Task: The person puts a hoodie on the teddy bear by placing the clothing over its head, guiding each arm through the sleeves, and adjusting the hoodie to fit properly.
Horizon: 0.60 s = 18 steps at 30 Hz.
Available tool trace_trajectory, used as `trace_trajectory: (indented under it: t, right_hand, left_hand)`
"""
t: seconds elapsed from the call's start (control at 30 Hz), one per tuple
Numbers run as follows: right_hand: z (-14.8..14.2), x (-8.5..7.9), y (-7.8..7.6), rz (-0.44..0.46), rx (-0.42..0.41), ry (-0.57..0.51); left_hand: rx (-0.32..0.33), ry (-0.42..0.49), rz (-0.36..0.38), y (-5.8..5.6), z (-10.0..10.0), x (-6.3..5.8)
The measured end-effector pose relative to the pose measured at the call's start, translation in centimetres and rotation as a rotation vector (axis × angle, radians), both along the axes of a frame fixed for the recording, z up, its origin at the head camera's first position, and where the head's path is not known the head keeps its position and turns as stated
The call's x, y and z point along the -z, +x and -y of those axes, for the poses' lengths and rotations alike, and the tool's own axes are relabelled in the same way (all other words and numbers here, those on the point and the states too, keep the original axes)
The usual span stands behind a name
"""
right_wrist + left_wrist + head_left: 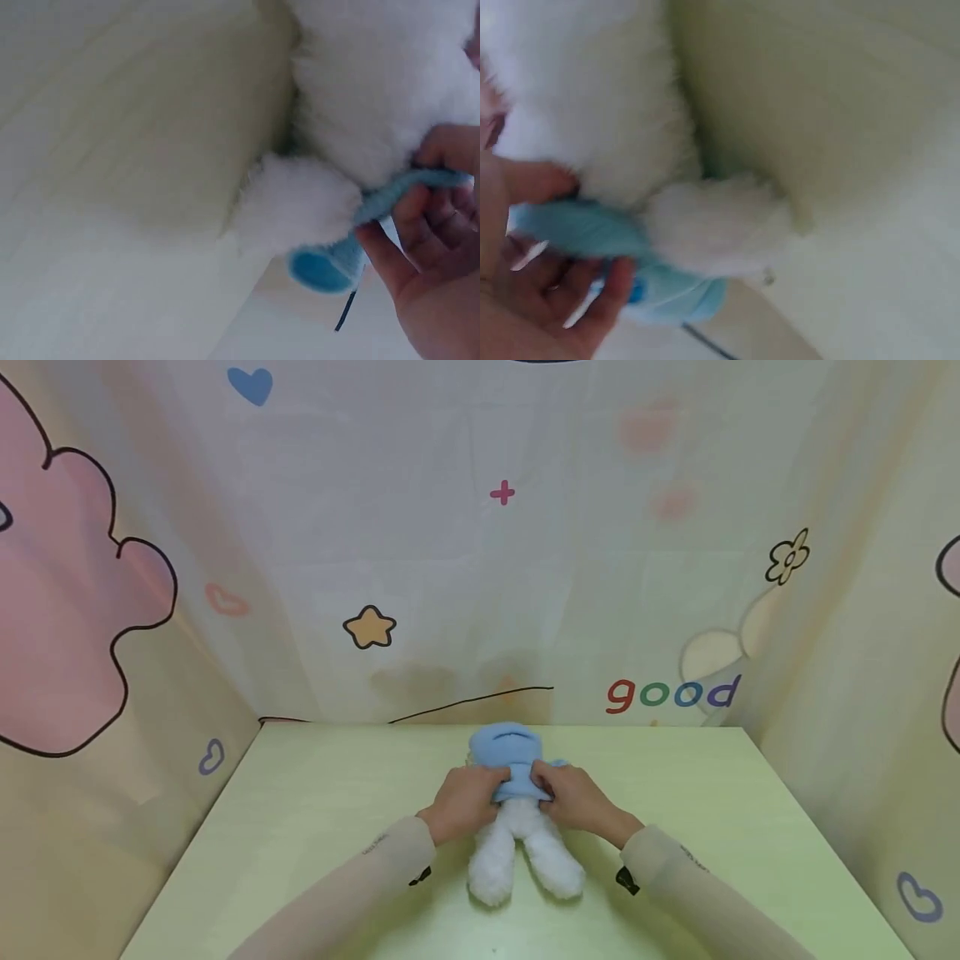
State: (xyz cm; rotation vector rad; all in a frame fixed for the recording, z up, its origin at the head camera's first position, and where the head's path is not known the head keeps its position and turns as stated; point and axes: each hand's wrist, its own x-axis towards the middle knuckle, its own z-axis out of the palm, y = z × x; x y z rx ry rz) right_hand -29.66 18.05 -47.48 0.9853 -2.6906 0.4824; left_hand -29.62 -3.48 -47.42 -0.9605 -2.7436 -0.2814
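A white furry plush toy (556,862) lies on the table with its legs toward me. Over its upper part is a light blue hooded top (517,750); the face is hidden. My left hand (462,803) pinches the top's hem on the left side, thumb against the white fur. On the other side, my right hand (583,802) grips the same hem between thumb and fingers. A fluffy white paw (716,225) pokes out beside the blue cloth in the left wrist view. The right wrist view has another white paw (296,202) next to an open blue cuff (321,270).
The pale yellow-green table (337,785) ends at a printed curtain (450,527) behind the toy. More printed cloth hangs at the left and right sides. Black straps show under both sleeve cuffs.
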Motion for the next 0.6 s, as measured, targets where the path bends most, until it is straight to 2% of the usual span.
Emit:
trace_trajectory:
  t: [0.07,0.17,0.23,0.3,0.37,0.47,0.6]
  right_hand:
    - [-0.4,-0.3,-0.2,0.068,0.007,-0.055]
    - [-1.0,-0.4,-0.4,0.165,-0.025,-0.128]
    - [-1.2,-0.2,-0.3,0.229,-0.042,-0.135]
    - [-1.1,0.2,-0.4,0.256,-0.036,-0.118]
    - [-0.7,0.6,-0.4,0.222,-0.023,-0.08]
    - [0.1,0.9,-0.6,0.093,-0.034,-0.045]
    - [0.8,0.9,-0.7,-0.049,-0.086,-0.02]
  left_hand:
    - [-0.016,0.049,0.087,0.0,0.5,-0.7]
    - [-0.019,0.083,0.209,0.0,1.1,-1.3]
    - [-0.014,0.057,0.235,-0.1,1.3,-1.1]
    - [-0.001,0.032,0.214,-0.2,1.4,-0.5]
    - [0.013,0.018,0.165,-0.2,1.4,0.1]
    - [0.029,0.005,0.08,-0.2,1.1,0.7]
    - [0.045,-0.003,-0.013,-0.2,0.6,0.8]
